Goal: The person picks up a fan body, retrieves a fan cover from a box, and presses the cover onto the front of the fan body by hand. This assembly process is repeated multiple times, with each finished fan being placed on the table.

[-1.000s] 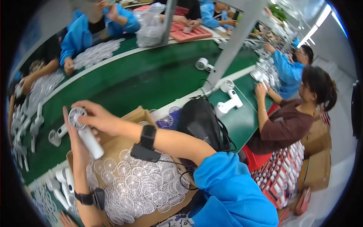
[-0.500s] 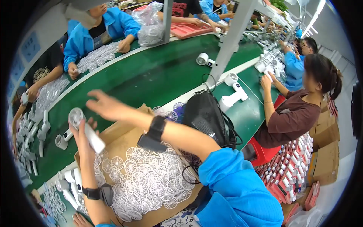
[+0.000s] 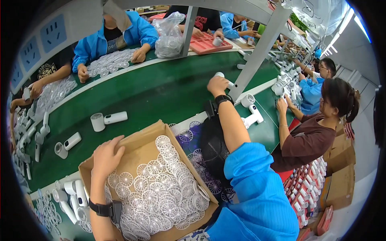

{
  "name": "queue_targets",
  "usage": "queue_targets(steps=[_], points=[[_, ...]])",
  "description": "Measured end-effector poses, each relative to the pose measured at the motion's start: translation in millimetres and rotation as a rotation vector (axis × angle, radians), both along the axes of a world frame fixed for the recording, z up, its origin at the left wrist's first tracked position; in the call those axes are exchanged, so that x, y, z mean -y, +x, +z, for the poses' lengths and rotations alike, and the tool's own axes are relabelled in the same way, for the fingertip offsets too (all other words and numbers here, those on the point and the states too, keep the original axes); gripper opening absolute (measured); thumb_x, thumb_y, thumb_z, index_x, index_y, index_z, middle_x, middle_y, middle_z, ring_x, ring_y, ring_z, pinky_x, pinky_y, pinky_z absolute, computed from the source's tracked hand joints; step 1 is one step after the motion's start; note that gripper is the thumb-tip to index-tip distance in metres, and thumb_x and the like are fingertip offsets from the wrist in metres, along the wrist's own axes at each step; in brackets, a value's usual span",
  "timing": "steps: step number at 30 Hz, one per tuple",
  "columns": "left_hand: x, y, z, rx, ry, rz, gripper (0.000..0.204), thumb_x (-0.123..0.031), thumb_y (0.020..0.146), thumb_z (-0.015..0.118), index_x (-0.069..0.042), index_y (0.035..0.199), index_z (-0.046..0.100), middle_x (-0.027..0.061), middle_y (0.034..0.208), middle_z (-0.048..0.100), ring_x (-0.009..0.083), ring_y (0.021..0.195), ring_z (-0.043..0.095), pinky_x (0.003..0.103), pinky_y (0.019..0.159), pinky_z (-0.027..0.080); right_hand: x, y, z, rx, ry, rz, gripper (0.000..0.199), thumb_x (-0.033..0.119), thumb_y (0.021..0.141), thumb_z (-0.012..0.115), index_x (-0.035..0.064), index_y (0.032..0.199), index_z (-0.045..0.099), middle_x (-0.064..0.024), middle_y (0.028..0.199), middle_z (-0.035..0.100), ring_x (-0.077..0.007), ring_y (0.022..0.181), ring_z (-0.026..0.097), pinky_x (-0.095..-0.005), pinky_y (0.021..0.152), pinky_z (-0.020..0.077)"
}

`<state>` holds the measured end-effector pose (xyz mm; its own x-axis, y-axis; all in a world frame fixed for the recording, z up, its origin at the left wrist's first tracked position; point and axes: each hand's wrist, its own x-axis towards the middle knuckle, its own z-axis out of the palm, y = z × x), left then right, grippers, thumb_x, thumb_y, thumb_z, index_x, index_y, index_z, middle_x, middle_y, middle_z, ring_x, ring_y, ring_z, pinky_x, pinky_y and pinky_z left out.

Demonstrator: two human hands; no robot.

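My right hand [image 3: 217, 85] is stretched over the green belt, fingers wrapped round a white handheld fan [image 3: 230, 84] beside the grey post; most of the fan is hidden by the hand. My left hand [image 3: 107, 156] holds nothing. Its fingers are apart, over the left rim of a cardboard box [image 3: 128, 141]. Inside the box lies a heap of white round spoked grilles [image 3: 169, 195]. Just beyond my left hand, a white fan [image 3: 116, 117] with a cylindrical head lies on the belt, and another white fan [image 3: 72, 141] lies to its left.
A grey post [image 3: 259, 50] rises at the belt's far side. A black mesh bag [image 3: 215, 150] sits right of the box. More white fans [image 3: 75, 197] stand at the lower left, near loose grilles [image 3: 47, 211]. Co-workers in blue [image 3: 114, 38] and brown [image 3: 311, 124] sit around the belt.
The fan from my left hand now lies on the belt, and that hand has come down to the box rim. My right hand has swung right and closed on another fan by the post.
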<state>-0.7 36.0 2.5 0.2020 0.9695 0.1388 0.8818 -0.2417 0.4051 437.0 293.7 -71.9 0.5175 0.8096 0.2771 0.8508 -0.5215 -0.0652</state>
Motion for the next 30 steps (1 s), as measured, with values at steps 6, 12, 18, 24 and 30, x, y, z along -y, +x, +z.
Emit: queue_targets(steps=[6,12,18,24,30], points=[[1.9,0.5,4.5,-0.005,-0.120,0.033,0.039,-0.026,0.081,0.057,-0.014,0.118,0.059,0.0149,0.106,0.064,0.0338,0.097,0.060,0.040,0.087,0.045,-8.2,45.5,-18.7,0.229,-0.137,-0.136,0.048,0.027,0.087,0.047,0.0037,0.129,0.048,-0.0264,0.133,0.044,-0.0448,0.124,0.039,-0.0527,0.097,0.0345],[-5.0,7.3,8.7,0.055,-0.158,0.013,0.036,-0.022,0.082,0.057,-0.011,0.116,0.060,0.0158,0.103,0.064,0.0330,0.096,0.060,0.039,0.086,0.046,14.0,54.7,-4.9,0.000,-0.158,0.058,0.039,0.024,0.086,0.050,0.0063,0.121,0.052,-0.0198,0.123,0.055,-0.0404,0.115,0.051,-0.0499,0.093,0.0405],[-7.0,13.4,10.5,0.255,-0.046,-0.004,0.033,-0.018,0.085,0.056,-0.005,0.115,0.060,0.0163,0.101,0.064,0.0325,0.098,0.059,0.038,0.087,0.045,-13.6,-14.5,-0.3,-0.166,-0.189,0.449,0.034,0.018,0.078,0.052,0.0034,0.108,0.059,-0.0205,0.104,0.064,-0.0376,0.099,0.061,-0.0448,0.081,0.0493],[-5.1,3.9,-8.0,0.491,0.034,0.067,0.036,-0.025,0.090,0.054,-0.003,0.117,0.058,0.0144,0.115,0.061,0.0262,0.106,0.057,0.040,0.103,0.034,75.7,-200.6,96.4,-1.115,-0.352,0.945,0.038,0.025,0.084,0.061,-0.0032,0.108,0.056,-0.0082,0.093,0.063,-0.0155,0.080,0.058,-0.0282,0.070,0.0469],[-2.8,-23.7,5.3,1.754,-0.161,0.254,0.044,-0.024,0.088,0.059,0.002,0.122,0.048,0.0087,0.104,0.062,0.0183,0.097,0.060,0.031,0.079,0.049,201.8,-290.4,139.3,-0.973,-0.697,1.677,0.036,0.024,0.089,0.056,0.0047,0.120,0.055,-0.0075,0.100,0.061,-0.0158,0.091,0.058,-0.0289,0.081,0.0457]])
